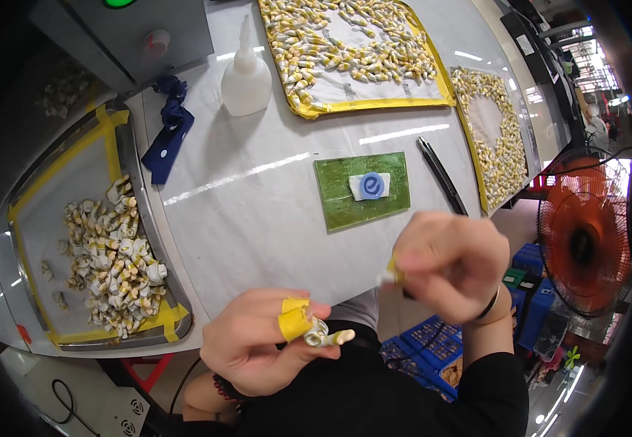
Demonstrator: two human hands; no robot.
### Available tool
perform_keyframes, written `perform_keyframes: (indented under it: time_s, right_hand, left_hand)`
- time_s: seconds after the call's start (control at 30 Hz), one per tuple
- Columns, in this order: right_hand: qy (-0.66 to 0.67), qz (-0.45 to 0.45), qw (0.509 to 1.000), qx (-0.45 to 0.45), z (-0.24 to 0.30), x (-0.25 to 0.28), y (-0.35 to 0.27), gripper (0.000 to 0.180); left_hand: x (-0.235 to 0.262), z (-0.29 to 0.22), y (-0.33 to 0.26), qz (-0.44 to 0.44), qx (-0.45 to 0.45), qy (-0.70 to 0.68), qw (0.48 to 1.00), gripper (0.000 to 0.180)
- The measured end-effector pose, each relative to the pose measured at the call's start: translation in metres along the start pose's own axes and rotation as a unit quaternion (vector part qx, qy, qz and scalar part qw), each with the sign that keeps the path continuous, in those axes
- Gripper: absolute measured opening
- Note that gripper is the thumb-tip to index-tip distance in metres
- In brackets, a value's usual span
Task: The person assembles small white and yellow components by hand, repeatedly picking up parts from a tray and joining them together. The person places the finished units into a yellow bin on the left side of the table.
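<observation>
Near the table's front edge, my left hand (254, 342) is closed, with yellow tape around its fingertips. Pinched in it is a small white-and-yellow molded figure piece (319, 336), with a pale tip sticking out to the right. To the right, my right hand (453, 264) is raised with thumb and fingers pressed together. A yellow and whitish bit shows blurred at its fingertips; I cannot make out what it is. Just beyond that hand lies a green rectangular slab (334, 211), bearing a white patch with a round blue piece (373, 186).
At left, a yellow-taped tray (28, 277) bears a heap of similar pieces. Two more filled trays, a far tray (374, 106) and a right-hand tray (482, 186), hold rows. A squeeze bottle (246, 84), blue cloth (166, 149), black pen (441, 175) and fan (584, 233) stand around.
</observation>
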State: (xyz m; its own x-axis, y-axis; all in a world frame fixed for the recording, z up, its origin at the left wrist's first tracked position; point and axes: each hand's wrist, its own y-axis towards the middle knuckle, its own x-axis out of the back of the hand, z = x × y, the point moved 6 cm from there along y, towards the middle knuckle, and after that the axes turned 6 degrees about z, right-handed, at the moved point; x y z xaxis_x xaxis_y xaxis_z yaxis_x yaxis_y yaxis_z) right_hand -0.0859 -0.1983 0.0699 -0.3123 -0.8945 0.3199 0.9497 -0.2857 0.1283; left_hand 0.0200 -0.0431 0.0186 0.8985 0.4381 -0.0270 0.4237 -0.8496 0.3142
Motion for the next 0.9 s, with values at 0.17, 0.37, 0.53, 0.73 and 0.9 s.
perform_keyframes:
  time_s: [0.17, 0.37, 0.53, 0.73, 0.9]
  right_hand:
    - [0.066, -0.016, 0.995, 0.072, 0.004, -0.022, -0.002, 0.022]
    - [0.010, 0.011, 0.993, 0.117, 0.009, -0.033, -0.001, 0.025]
    - [0.011, 0.013, 0.992, 0.129, 0.010, -0.035, -0.002, 0.024]
    - [0.052, -0.002, 0.993, 0.108, 0.010, -0.032, -0.002, 0.021]
    - [0.072, -0.013, 0.993, 0.090, 0.009, -0.030, -0.005, 0.019]
  left_hand:
    - [-0.003, -0.006, 0.004, 0.013, 0.026, 0.011, 1.000, 0.034]
    - [-0.006, -0.008, 0.009, 0.036, 0.001, 0.016, 0.999, 0.029]
    - [-0.009, -0.011, 0.008, 0.055, -0.011, 0.023, 0.998, 0.029]
    - [-0.012, -0.012, 0.010, 0.033, -0.014, 0.001, 0.999, 0.026]
    - [-0.016, -0.010, 0.010, 0.074, -0.024, 0.009, 0.997, 0.033]
